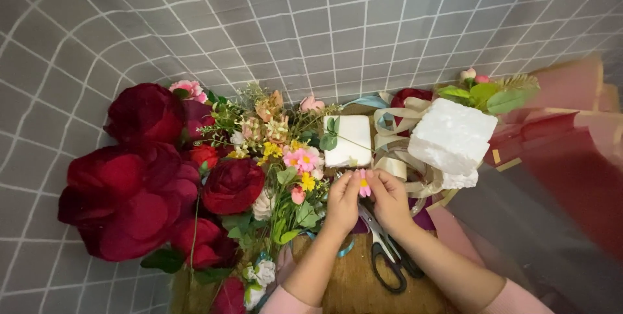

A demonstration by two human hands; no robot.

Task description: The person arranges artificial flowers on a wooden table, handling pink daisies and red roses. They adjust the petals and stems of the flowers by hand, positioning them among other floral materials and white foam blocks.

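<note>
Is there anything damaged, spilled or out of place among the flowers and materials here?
Nothing looks spilled or broken. The larger foam block sits tilted on the ribbon coils, with rough, uneven edges. The scissors lie partly under the right hand. Both hands pinch a small pink flower.

A home craft corner: grey checked cloth (311, 22) strewn with artificial flowers (149, 177), ribbon (402, 132), foam blocks (452, 135) and scissors (387, 252).

The left hand (342, 200) and right hand (389, 198) meet on a small daisy (364, 184). Scissors (384, 249) lie just below the right hand. Beyond the fingers sits a foam block (350, 140), a larger foam block (452, 137) farther right, ribbon (397, 151) between them. Roses (130, 190) lie left of the left hand.
</note>
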